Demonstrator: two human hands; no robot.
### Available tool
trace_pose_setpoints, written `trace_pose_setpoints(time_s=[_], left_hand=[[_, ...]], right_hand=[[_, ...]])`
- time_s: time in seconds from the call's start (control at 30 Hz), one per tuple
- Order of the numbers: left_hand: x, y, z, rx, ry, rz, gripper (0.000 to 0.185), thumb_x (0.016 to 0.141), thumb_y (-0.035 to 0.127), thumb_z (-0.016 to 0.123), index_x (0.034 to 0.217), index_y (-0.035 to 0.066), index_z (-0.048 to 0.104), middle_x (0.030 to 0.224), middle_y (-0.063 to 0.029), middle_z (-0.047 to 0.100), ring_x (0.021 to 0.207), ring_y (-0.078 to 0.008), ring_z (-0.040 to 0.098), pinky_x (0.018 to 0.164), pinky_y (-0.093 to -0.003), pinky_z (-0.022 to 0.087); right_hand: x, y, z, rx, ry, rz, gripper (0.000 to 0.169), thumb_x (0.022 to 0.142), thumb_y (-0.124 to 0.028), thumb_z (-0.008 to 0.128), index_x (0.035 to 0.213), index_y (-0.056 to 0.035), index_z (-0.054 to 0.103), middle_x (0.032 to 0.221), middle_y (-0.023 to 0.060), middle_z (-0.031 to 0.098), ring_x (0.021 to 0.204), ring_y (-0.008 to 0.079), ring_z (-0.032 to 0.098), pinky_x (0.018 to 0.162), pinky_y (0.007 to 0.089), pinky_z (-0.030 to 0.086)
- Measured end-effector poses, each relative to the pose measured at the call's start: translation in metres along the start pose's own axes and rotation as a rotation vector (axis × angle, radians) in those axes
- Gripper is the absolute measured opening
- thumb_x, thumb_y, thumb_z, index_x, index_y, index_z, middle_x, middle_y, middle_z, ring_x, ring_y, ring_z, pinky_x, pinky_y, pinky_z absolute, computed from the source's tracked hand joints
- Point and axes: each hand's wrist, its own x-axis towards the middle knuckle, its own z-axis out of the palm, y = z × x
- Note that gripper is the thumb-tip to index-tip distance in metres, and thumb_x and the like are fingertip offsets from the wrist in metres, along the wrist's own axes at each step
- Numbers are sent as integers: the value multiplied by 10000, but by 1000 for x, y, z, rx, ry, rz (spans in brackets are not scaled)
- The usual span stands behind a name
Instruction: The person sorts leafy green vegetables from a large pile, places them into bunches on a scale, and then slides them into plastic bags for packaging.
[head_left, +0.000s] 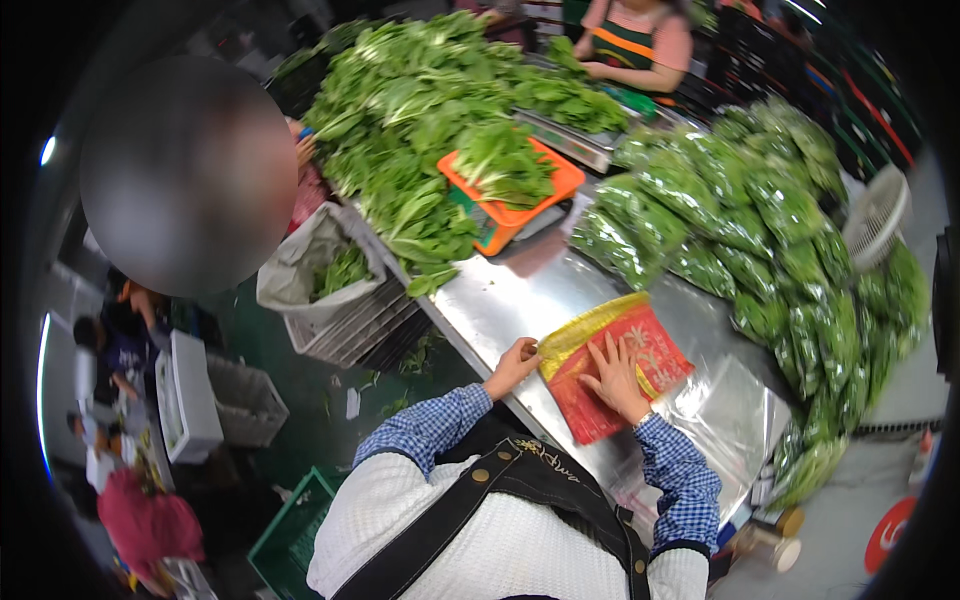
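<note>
A red and yellow printed plastic bag (589, 405) lies flat on the metal table (480, 300) before me. My left hand (516, 366) pinches the bag's yellow left edge between thumb and fingers. Spread out with fingers apart, my right hand (619, 375) rests flat on the middle of the bag. Clear plastic bags (720, 427) lie to the right of it. Beyond it, an orange tray (566, 180) of leafy greens (495, 161) sits on a scale (491, 229).
Loose greens (405, 97) are heaped at the table's far left, bagged greens (712, 195) at the right. A lined crate (322, 285) stands by the left edge, a green crate (296, 529) on the floor. A fan (877, 217) stands at right. Co-workers stand across and left.
</note>
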Motion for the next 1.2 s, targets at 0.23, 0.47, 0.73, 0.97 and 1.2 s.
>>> trace_pose_setpoints(time_s=[0.23,0.47,0.73,0.97,1.2], left_hand=[[38,6,-200,194,608,280,267,826,52,604,1085,6,563,921,-118,659,812,-213,653,691,-309,503],[127,3,-371,256,682,252,327,852,82,606,1158,15,513,1077,-143,616,919,-241,629,765,-353,505],[193,-6,-467,375,608,90,580,841,175,647,1312,-47,392,1299,-214,453,1162,-331,506,947,-413,459],[278,-29,-527,474,535,-20,599,714,211,729,1154,-93,460,1096,-288,587,1039,-403,570,887,-451,453],[307,-33,-526,722,566,-138,424,691,112,709,1006,-99,520,893,-300,630,817,-433,624,730,-474,503]], right_hand=[[32,-15,-11,35,-138,62,650,786,-366,688,1330,-90,465,1402,230,372,1289,452,327,1048,564,270],[140,-121,-44,336,29,-16,391,844,-239,667,1118,26,582,1079,207,611,968,368,601,842,389,494],[247,-220,23,776,72,252,299,879,-169,642,1123,0,612,1029,140,650,895,216,649,748,312,535],[266,-274,76,881,-38,375,291,891,-179,622,1116,6,619,1022,142,670,856,218,663,734,306,531],[277,-290,82,845,-55,337,283,886,-145,618,1118,17,610,1013,165,664,844,243,669,703,306,535]])
